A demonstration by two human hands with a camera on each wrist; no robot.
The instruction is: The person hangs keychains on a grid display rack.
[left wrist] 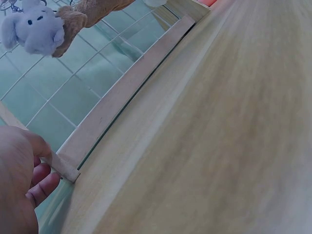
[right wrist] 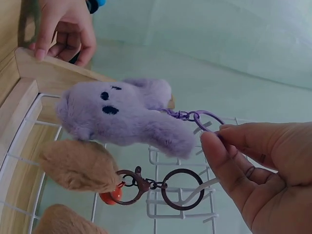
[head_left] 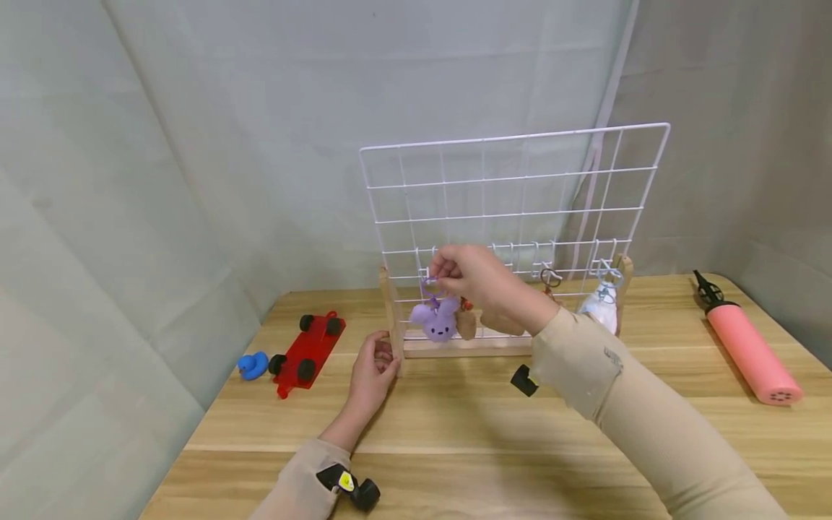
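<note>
A purple plush keychain (right wrist: 117, 114) with long ears and a small dark-eyed face hangs by its purple ring (right wrist: 209, 117). Thumb and fingers of my right hand (head_left: 471, 274) pinch that ring, close to the white hooks on the wire grid rack (head_left: 513, 175). My left hand (head_left: 370, 372) holds the left wooden foot (head_left: 392, 318) of the rack at its base. Beside the purple plush, a brown plush keychain (right wrist: 78, 165) with an orange bell (right wrist: 111, 196) hangs by a dark ring on a hook.
Farther right on the rack hangs a white plush keychain (head_left: 601, 307) with a blue ring. A red toy car (head_left: 312, 352) and a blue toy duck (head_left: 253, 365) lie at the left. The pink hand pump (head_left: 750, 350) lies at the right.
</note>
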